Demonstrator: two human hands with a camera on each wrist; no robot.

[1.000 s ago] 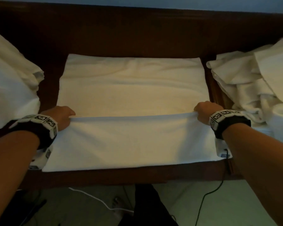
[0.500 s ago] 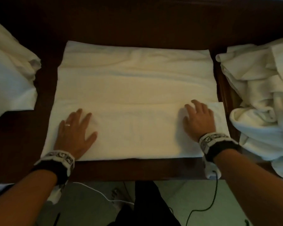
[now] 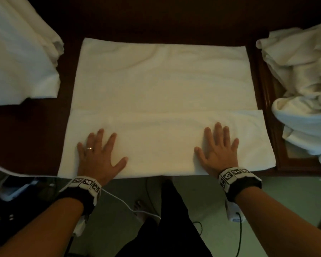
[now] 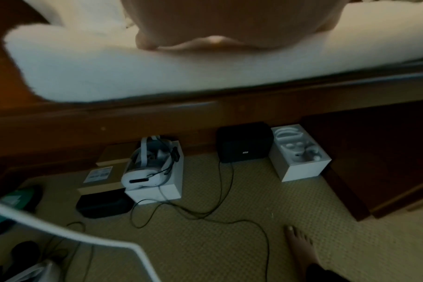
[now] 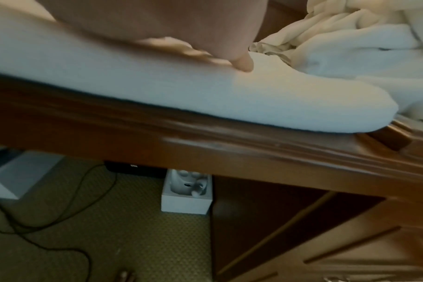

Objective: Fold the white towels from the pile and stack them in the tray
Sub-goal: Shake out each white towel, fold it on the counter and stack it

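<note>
A white towel (image 3: 163, 86) lies spread on the dark wooden table (image 3: 26, 130), its near third folded over into a flap (image 3: 161, 143). My left hand (image 3: 98, 154) lies flat on the flap's left part, fingers spread, and my right hand (image 3: 219, 149) presses flat on its right part. The left wrist view shows the palm heel (image 4: 217, 22) on the towel's near edge (image 4: 157, 72); the right wrist view shows the right hand's thumb (image 5: 239, 61) on the towel (image 5: 205, 91). A pile of crumpled white towels (image 3: 302, 89) fills a wooden tray (image 3: 267, 101) at the right.
More white cloth (image 3: 20, 58) lies at the table's left. Under the table, on the carpet, stand white boxes (image 4: 299, 154), a headset (image 4: 147, 167), a black box (image 4: 244, 143) and loose cables (image 4: 205, 213). My bare foot (image 4: 299, 246) stands near them.
A second ago both hands gripped the towel's near edge and carried it forward. They have let go and now lie flat on the folded flap, sliding back toward me.
</note>
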